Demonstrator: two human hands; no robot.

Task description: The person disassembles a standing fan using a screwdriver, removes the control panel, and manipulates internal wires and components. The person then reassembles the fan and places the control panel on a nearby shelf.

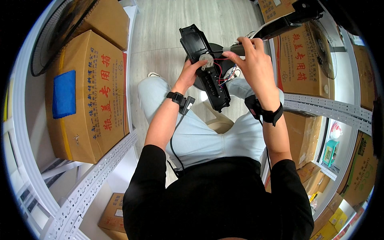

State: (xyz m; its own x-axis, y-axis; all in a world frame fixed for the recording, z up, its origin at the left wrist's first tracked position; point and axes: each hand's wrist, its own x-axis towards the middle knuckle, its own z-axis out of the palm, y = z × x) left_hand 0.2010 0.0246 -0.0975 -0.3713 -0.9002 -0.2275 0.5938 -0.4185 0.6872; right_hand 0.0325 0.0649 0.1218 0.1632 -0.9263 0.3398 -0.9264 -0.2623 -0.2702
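The work seems to be partway through. A long black housing (215, 93) lies open, with its inner side exposed and no cover seen over it. A round pale gear unit (206, 60) has been set near its middle, and thin wires (219, 71) have been led out at the side. Left to be done, it is judged, are the securing or freeing of the gear unit, the settling of the loose wires and the closing of the housing; whether parts are being fitted or removed cannot be told.

The housing is held between the knees, over a dark round surface (226, 68) and above the floor (160, 56); whether it is supported from below cannot be made out. It is tilted diagonally, its far end toward the left. A shallow tray is formed at that end, a row of round recesses is seen along the nearer half, and the ends are notched. Its edge is gripped by the left hand (189, 75), the thumb pressed on the gear unit. By the right hand (258, 66), a grey-handled tool (237, 49) is pinched between thumb and fingers, its thin shaft aimed at the gear unit; contact at the tip is unclear. Among the wires, red is most plainly seen, with blue and white strands lower down.
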